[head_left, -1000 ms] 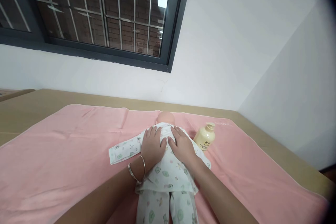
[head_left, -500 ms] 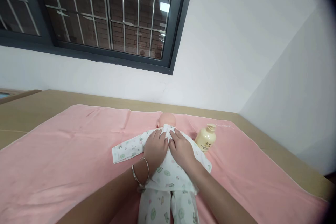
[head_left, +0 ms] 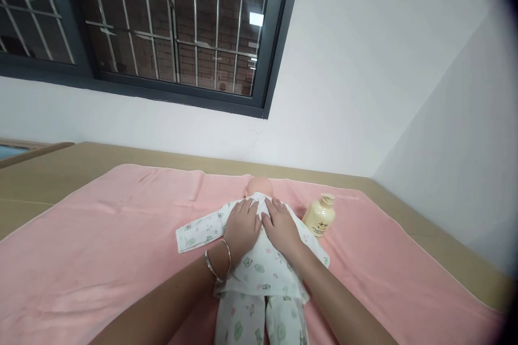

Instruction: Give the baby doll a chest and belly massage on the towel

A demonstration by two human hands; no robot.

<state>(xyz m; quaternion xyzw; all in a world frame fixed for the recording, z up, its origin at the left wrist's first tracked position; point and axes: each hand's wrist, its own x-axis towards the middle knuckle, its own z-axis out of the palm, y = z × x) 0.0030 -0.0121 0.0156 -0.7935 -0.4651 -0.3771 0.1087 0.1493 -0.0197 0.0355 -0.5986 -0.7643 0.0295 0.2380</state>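
Observation:
A baby doll (head_left: 259, 186) lies on a pink blanket (head_left: 133, 226), its bald head toward the wall. It wears a white printed top (head_left: 263, 272) and matching trousers (head_left: 238, 323). My left hand (head_left: 242, 228) rests flat on the left side of the doll's upper body, fingers stretched toward its head. On the other side my right hand (head_left: 282, 229) lies flat too, its fingers slightly spread. Both palms press against the cloth, and the fingertips are near the neckline. One sleeve (head_left: 198, 234) reaches out to the left. Two bangles circle my left wrist.
A cream pump bottle (head_left: 319, 215) stands on the blanket to the right of the doll's shoulder. Under the blanket is a tan surface (head_left: 226, 166) that meets a white wall (head_left: 324, 91). A dark-framed window (head_left: 178, 27) with bars is above.
Both hands stay on the doll's upper body, with at most a slight shift of the right fingers. The whole view has moved slightly, so everything appears a little lower and further right.

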